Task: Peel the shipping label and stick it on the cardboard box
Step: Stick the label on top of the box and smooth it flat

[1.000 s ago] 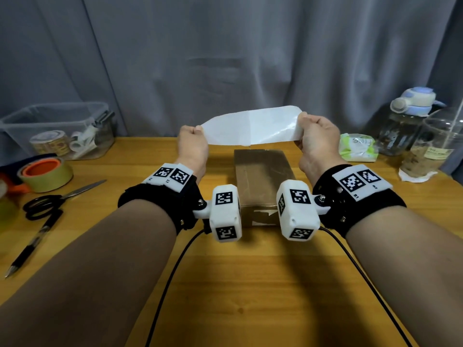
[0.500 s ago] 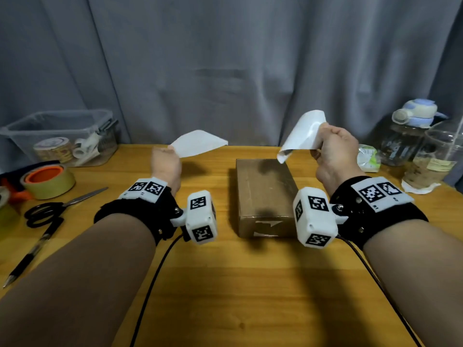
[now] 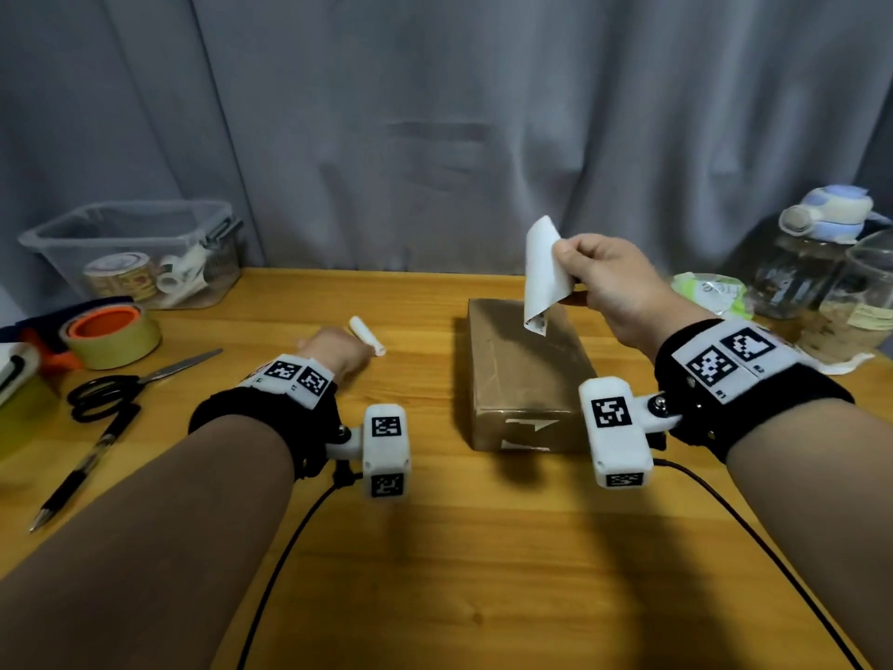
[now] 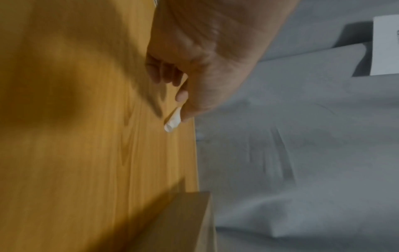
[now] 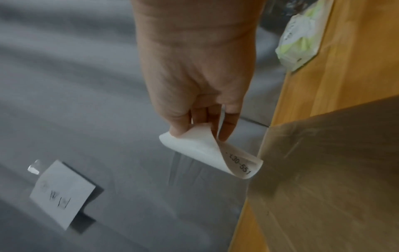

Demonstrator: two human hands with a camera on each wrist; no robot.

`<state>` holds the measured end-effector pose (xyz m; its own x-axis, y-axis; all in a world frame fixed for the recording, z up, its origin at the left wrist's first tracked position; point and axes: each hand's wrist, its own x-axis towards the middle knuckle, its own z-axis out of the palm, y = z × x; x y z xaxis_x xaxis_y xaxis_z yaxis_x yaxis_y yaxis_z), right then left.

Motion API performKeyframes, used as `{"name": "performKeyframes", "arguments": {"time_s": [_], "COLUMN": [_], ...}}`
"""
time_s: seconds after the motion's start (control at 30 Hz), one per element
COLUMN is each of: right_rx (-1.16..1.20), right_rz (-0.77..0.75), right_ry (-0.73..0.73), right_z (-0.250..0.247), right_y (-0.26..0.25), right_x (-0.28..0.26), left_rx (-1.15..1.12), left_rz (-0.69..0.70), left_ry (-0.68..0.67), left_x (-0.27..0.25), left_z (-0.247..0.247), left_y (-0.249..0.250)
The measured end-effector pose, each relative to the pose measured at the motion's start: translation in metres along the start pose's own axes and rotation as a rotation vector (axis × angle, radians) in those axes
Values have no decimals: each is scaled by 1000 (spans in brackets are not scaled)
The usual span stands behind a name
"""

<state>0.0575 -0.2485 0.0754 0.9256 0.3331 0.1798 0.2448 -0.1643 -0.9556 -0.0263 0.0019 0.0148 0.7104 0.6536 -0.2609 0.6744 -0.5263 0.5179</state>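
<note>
Right hand raised over the far end of the cardboard box, thumb and fingers pinching the upper part of the shipping label. Label hangs curled, lower corner rolled toward the box top; printed digits show on the inner face in the right wrist view. Whether that corner touches the cardboard, cannot tell; it looks just above or at it.

Left hand low over the table, left of the box and apart from it, fingers curled on a small rolled white strip, likely the peeled backing. Left wrist view confirms a white roll pinched at the fingertips.

Box lies with its long axis running away from the person, near short end facing the body, roughly centre, slightly right. The label sits directly above the far half, so the right hand is the nearer one by far; the left must cross rightward to help smooth.

Judgement: peel done, sticking not begun. Next move probably lowers the label flat, uncurled, along the box's length; the curl risks a crease or sticking to itself
</note>
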Motion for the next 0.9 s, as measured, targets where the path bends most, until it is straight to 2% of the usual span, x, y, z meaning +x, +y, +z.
{"name": "performKeyframes", "arguments": {"time_s": [0.07, 0.13, 0.2, 0.23, 0.3, 0.37, 0.57, 0.7, 0.9], "right_rx": [-141, -290, -489, -589, -754, -872, -1143, -1192, -1257], "right_rz": [-66, -152, -278, -352, -480, -553, -683, -672, -665], "right_ry": [-87, -167, -205, -215, -246, -299, -402, -447, -465], "right_z": [1, 2, -1, -3, -8, -14, -21, -21, -9], "right_y": [-3, -6, -7, -7, -7, -7, 7, 19, 27], "right_x": [-1, -3, -5, -6, -10, -14, -25, -24, -23], "left_rx": [-6, -287, -584, -657, -715, -690, -612, -570, -499], "left_rz": [89, 280, 411, 439, 466, 502, 604, 640, 628], "left_ry": [78, 63, -89, -188, -360, -422, -399, -208, -142], "left_x": [-5, -16, -34, -42, -53, -57, -52, -41, -29], "left_z": [-5, -6, -4, -2, 3, 10, 32, 43, 49], "left_y": [11, 28, 50, 61, 78, 90, 96, 96, 94]}}
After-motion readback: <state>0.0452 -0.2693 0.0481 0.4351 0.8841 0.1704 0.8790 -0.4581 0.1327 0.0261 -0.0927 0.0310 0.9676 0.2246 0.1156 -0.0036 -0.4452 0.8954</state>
